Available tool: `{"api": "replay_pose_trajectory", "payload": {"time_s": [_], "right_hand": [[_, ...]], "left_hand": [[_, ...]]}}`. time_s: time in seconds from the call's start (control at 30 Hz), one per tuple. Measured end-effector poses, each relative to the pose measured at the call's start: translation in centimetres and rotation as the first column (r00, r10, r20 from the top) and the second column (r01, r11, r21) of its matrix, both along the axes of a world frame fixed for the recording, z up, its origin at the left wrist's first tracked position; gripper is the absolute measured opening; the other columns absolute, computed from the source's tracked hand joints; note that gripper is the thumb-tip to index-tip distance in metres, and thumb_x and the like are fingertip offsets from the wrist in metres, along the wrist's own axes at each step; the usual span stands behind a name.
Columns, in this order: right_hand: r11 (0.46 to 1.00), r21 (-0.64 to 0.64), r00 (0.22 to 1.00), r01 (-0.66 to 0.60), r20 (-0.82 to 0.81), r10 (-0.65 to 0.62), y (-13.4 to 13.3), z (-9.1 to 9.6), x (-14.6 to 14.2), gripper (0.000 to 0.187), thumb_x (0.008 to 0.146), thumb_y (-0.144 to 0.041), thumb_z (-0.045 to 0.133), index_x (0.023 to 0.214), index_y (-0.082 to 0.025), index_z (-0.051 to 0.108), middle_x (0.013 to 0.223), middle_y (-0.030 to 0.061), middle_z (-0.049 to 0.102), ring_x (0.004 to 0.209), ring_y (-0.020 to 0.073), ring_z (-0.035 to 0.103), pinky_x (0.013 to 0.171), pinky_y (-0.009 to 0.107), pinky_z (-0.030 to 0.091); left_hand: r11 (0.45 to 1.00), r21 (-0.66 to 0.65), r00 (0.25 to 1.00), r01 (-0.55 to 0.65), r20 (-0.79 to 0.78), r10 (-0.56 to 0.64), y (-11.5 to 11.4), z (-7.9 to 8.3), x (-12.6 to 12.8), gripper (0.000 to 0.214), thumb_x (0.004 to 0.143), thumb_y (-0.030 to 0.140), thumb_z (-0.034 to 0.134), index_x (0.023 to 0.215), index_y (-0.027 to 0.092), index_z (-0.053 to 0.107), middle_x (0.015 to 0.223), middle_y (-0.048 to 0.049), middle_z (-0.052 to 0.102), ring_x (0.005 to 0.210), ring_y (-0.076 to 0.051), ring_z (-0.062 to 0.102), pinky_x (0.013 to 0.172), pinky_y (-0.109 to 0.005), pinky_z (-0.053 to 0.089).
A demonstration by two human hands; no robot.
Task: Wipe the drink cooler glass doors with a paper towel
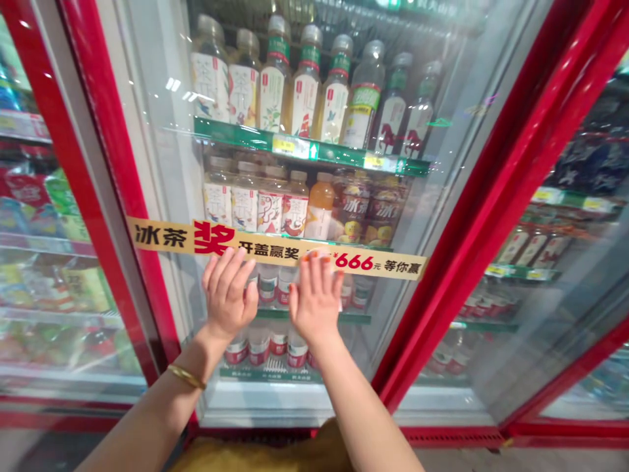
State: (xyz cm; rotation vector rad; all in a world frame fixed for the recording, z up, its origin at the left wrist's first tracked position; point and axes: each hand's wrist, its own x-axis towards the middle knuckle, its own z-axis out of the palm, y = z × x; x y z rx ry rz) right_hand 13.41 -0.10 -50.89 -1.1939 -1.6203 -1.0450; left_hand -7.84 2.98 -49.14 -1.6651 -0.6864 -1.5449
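My left hand (228, 292) is raised before the glass door (170, 157) of a drinks fridge, fingers stretched out and fingertips at the lower edge of a yellow printed strip (162, 237). To its right, my right hand (317, 301) lies flat towards the same glass, fingers extended over the strip. Something whitish peeks out around the right fingertips; its kind is too blurred to tell. A gold bangle (187, 376) circles my left wrist. Behind the glass stand bottled teas (272, 92) on the upper shelf and more bottles (319, 206) below.
Red door frames (452, 216) run along both sides of this door. Another fridge section (63, 262) with packaged goods is on the left, and one with bottles (533, 246) on the right. Green shelf edges (236, 133) carry price labels (295, 147). Floor (590, 459) shows at the bottom right.
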Motion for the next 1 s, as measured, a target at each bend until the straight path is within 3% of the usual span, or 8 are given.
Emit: {"api": "replay_pose_trajectory", "payload": {"time_s": [0.1, 0.2, 0.33, 0.47, 0.57, 0.67, 0.83, 1.0], "right_hand": [[0.991, -0.046, 0.954, -0.127, 0.269, 0.135, -1.5, -3.2, -1.8, 0.070, 0.108, -0.040, 0.060, 0.173, -0.023, 0.039, 0.177, 0.0007, 0.044, 0.176, 0.0175, -0.001, 0.143, 0.050, -0.009], [0.997, 0.015, 0.984, -0.081, 0.161, 0.077, -2.2, -4.6, 1.1, 0.073, 0.109, -0.040, 0.059, 0.175, -0.021, 0.034, 0.175, 0.0062, 0.047, 0.176, 0.0183, 0.005, 0.143, 0.053, -0.008], [0.996, 0.089, 0.999, 0.027, -0.036, -0.024, -0.5, 2.2, 1.1, 0.081, 0.110, -0.038, 0.054, 0.179, -0.016, 0.018, 0.182, 0.0145, 0.030, 0.176, 0.0293, 0.009, 0.141, 0.064, -0.004], [0.991, 0.094, 0.987, -0.090, 0.139, 0.077, 2.2, 9.4, -7.7, 0.075, 0.112, -0.038, 0.049, 0.178, -0.017, 0.022, 0.184, 0.0070, 0.029, 0.176, 0.0242, 0.004, 0.143, 0.058, -0.006], [0.968, -0.033, 0.840, -0.247, 0.490, 0.231, 3.3, 8.3, -12.8, 0.069, 0.110, -0.036, 0.050, 0.175, -0.018, 0.034, 0.184, 0.0006, 0.030, 0.176, 0.0223, 0.009, 0.145, 0.052, 0.004], [0.935, -0.140, 0.626, -0.326, 0.710, 0.324, 2.8, 4.8, -11.6, 0.061, 0.109, -0.036, 0.050, 0.168, -0.020, 0.049, 0.181, -0.0038, 0.037, 0.175, 0.0205, 0.014, 0.146, 0.046, 0.013], [0.972, -0.071, 0.877, -0.223, 0.421, 0.231, 1.0, 6.0, -4.9, 0.069, 0.111, -0.034, 0.049, 0.176, -0.024, 0.030, 0.181, -0.0010, 0.036, 0.175, 0.0180, 0.008, 0.143, 0.048, -0.014], [0.967, -0.054, 0.923, -0.249, 0.290, 0.254, 2.0, 8.6, -9.4, 0.078, 0.110, -0.034, 0.051, 0.179, -0.019, 0.018, 0.183, 0.0059, 0.029, 0.175, 0.0255, 0.014, 0.143, 0.056, -0.010]], "left_hand": [[0.996, -0.033, 0.992, 0.084, 0.095, -0.080, -0.8, -1.6, -1.4, 0.065, 0.105, 0.023, 0.047, 0.170, 0.024, 0.039, 0.174, -0.0134, 0.047, 0.165, -0.029, 0.042, 0.138, -0.057, 0.031], [0.985, -0.171, 1.000, -0.013, 0.020, 0.017, -1.6, -4.8, -3.1, 0.073, 0.104, 0.019, 0.052, 0.173, 0.021, 0.032, 0.178, -0.0152, 0.040, 0.170, -0.028, 0.031, 0.140, -0.053, 0.026], [0.941, -0.261, 0.976, -0.217, -0.040, 0.214, -1.7, -9.0, -4.2, 0.081, 0.103, 0.017, 0.059, 0.176, 0.019, 0.024, 0.179, -0.0165, 0.037, 0.174, -0.025, 0.016, 0.144, -0.052, 0.012], [0.932, -0.292, 0.974, -0.216, 0.005, 0.228, -2.1, -11.4, -4.4, 0.076, 0.101, 0.017, 0.064, 0.171, 0.023, 0.036, 0.170, -0.0159, 0.051, 0.173, -0.028, 0.024, 0.143, -0.058, 0.017], [0.947, -0.277, 0.982, -0.163, 0.045, 0.183, -3.2, -13.0, -4.9, 0.067, 0.099, 0.012, 0.064, 0.163, 0.022, 0.048, 0.159, -0.0148, 0.063, 0.167, -0.028, 0.039, 0.135, -0.053, 0.037], [0.941, -0.300, 0.982, -0.159, 0.053, 0.183, -4.7, -14.5, -6.1, 0.054, 0.100, 0.011, 0.058, 0.153, 0.020, 0.056, 0.151, -0.0140, 0.068, 0.158, -0.026, 0.052, 0.125, -0.046, 0.049], [0.929, -0.356, 0.984, -0.100, 0.100, 0.145, -6.2, -13.9, -7.9, 0.043, 0.101, 0.012, 0.057, 0.143, 0.019, 0.063, 0.148, -0.0146, 0.069, 0.149, -0.025, 0.059, 0.121, -0.043, 0.051], [0.968, -0.253, 0.980, -0.010, 0.188, 0.060, -6.4, -8.9, -6.3, 0.042, 0.101, 0.012, 0.056, 0.141, 0.020, 0.063, 0.144, -0.0148, 0.070, 0.145, -0.026, 0.062, 0.119, -0.045, 0.053]]}}
